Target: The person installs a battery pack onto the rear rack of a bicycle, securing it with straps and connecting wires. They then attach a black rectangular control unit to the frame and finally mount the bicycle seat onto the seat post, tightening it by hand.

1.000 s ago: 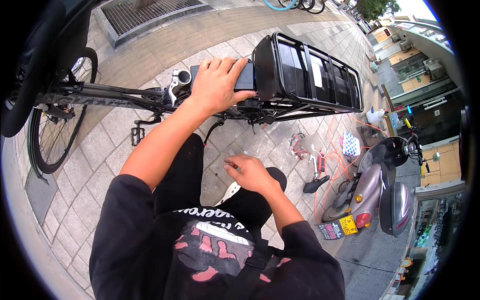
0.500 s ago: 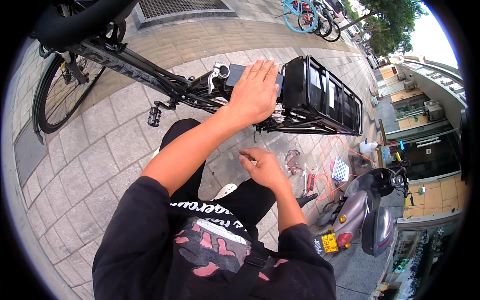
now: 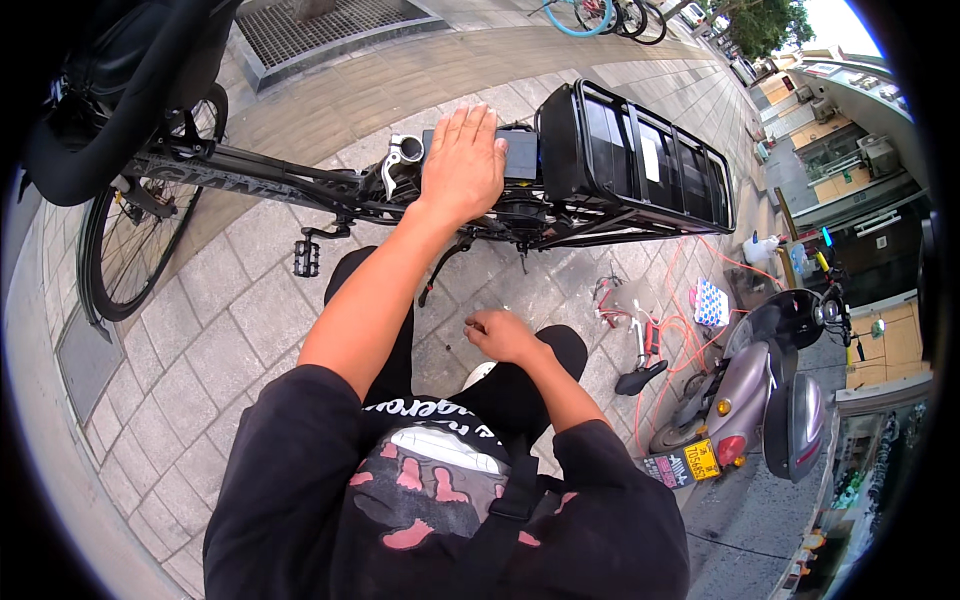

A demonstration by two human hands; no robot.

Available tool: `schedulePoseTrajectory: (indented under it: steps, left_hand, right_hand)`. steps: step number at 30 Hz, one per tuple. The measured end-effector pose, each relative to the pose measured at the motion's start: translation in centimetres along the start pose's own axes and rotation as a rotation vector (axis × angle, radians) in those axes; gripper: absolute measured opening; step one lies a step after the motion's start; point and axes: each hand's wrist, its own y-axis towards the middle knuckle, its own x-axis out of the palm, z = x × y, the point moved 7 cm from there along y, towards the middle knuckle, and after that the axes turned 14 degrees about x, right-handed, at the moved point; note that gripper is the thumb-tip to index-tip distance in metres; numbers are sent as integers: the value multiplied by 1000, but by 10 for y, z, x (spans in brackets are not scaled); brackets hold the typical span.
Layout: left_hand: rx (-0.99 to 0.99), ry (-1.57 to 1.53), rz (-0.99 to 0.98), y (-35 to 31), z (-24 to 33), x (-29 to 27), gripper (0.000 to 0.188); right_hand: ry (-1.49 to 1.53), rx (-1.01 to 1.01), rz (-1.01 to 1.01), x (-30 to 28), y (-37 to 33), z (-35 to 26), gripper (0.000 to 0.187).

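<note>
A black bicycle [image 3: 300, 190] stands across the far side of my view, its rear rack [image 3: 640, 160] to the right. My left hand [image 3: 462, 165] lies flat on a dark grey box [image 3: 520, 155] between the open silver quick-release clamp [image 3: 405, 150] and the rack. Its fingers are stretched out and hide the middle of the box. Below, my right hand [image 3: 498, 335] hangs beside my right knee with fingers loosely curled. Nothing shows in it, and it touches no part of the bicycle.
On the paving at right lie a removed saddle with its post [image 3: 640, 378], an orange cord [image 3: 690, 350] and a blue-and-white packet [image 3: 711, 302]. A parked scooter [image 3: 745, 410] stands beyond them. A pedal [image 3: 306, 258] sticks out towards me. A metal grate [image 3: 330, 35] is set in the ground behind.
My left hand has slid left along the grey box, uncovering its right part. My right hand's fingers are curled in more. The whole view has shifted, showing more of the saddle on the ground.
</note>
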Motion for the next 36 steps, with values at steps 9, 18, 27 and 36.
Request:
schedulePoseTrajectory:
  steps: [9,18,27,36]
  left_hand:
    - [294,-123,-34,-1,17,-38,71]
    - [325,-12,31,-9,25,-28,71]
    - [303,146,-30,-56,32,-13,76]
    - [239,-356,-621,-186,68,11,47]
  right_hand:
    - [-69,89,-135,73,4,32,31]
    - [-103,170,-109,71,-20,54,32]
    - [-131,222,-102,72,-35,61,33]
    - [-155,232,-101,74,-55,50,31]
